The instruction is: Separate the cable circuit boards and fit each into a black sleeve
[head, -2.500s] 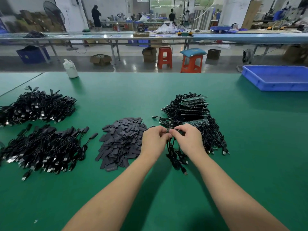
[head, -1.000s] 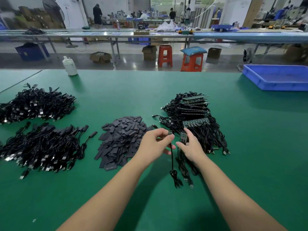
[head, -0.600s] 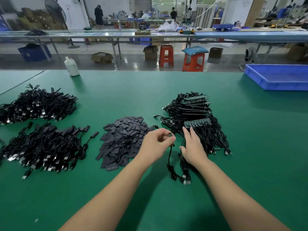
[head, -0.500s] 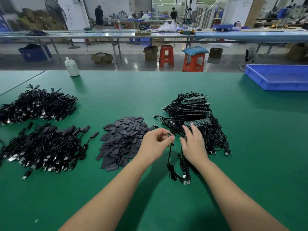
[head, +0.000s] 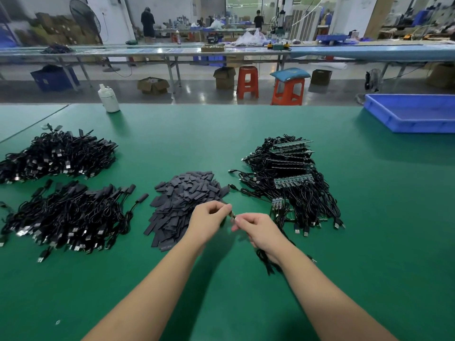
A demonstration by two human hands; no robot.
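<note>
Two hands — left hand (head: 209,221), right hand (head: 256,230) — both pinching one small circuit board (head: 232,215) between three cable piles.

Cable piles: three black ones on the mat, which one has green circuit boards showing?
The right-hand cable pile, beyond the right hand. Green board strips lie across it; the two left piles show only cables and plugs.

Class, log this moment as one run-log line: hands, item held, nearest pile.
left hand: pinching small part | right hand: pinching cable end | hands meeting beside sleeve pile | sleeve fit: cannot tell
</note>
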